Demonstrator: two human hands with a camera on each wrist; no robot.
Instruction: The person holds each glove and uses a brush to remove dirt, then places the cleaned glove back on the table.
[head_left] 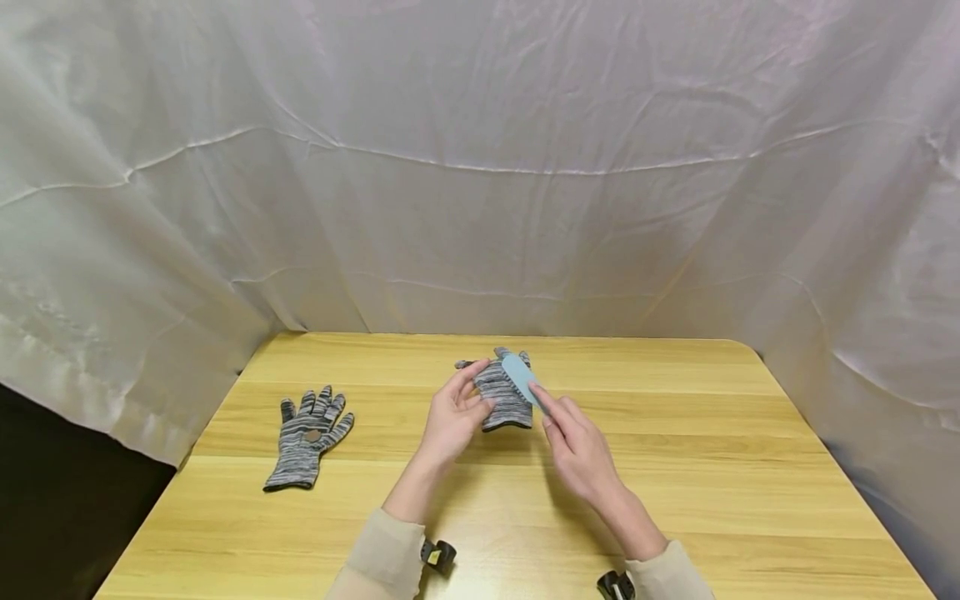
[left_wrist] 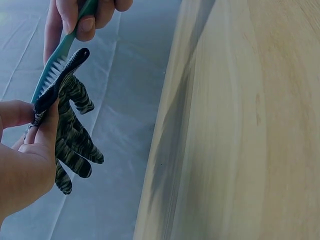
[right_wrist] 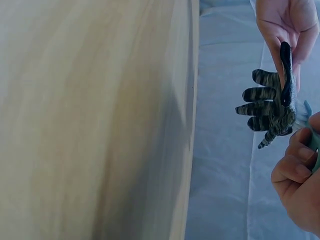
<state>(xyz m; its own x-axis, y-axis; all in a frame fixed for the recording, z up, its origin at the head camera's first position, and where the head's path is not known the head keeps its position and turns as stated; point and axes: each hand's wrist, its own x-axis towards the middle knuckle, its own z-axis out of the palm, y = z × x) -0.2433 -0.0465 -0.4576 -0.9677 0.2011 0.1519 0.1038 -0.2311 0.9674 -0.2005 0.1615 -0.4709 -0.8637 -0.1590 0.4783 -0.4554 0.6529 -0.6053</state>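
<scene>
A grey-and-black striped knit glove [head_left: 504,400] is held up above the table, its dark-edged cuff toward the person. My left hand [head_left: 452,417] pinches it at one side between thumb and fingers; the left wrist view shows the glove [left_wrist: 75,135] with its fingers hanging away from the cuff. In my right hand [head_left: 577,446] is a light blue-green brush [head_left: 520,377], gripped by the handle with the index finger along it. White bristles [left_wrist: 51,75] of the brush touch the glove's surface. Part of the brush lies hidden behind my right fingers in the right wrist view.
A second striped glove [head_left: 303,442] lies flat at the left of the wooden table [head_left: 712,467], with a brownish spot [head_left: 312,435] on it. Grey cloth [head_left: 480,225] hangs behind and along both sides. Both wrists wear a small black camera [head_left: 438,556].
</scene>
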